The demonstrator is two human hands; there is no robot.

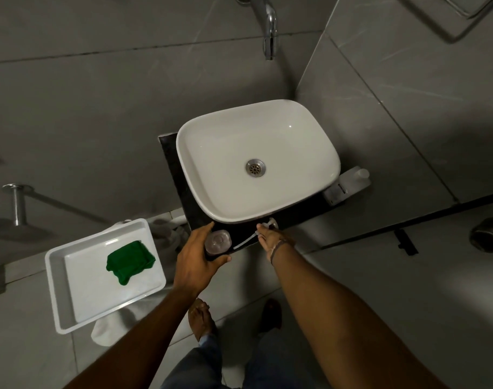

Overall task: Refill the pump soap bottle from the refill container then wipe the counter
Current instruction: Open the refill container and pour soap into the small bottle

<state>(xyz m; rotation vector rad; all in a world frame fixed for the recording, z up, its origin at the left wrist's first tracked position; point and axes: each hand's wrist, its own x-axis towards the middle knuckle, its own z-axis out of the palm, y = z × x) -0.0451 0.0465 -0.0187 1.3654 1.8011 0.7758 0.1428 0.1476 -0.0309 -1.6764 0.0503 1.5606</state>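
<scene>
Clear plastic soap bottle (217, 242) with its neck open is standing on the near edge of the black counter (183, 197), just in front of the white oval basin (256, 161), and my left hand (196, 256) is cupping loosely around its left side. My right hand (270, 237) is pinching the white pump head with its long dip tube (246, 240) just right of it. Dripping tube, I judge, could be smearing soap; a nudge could be tipping the bottle off. White refill container (349, 183) is waiting far right.
</scene>
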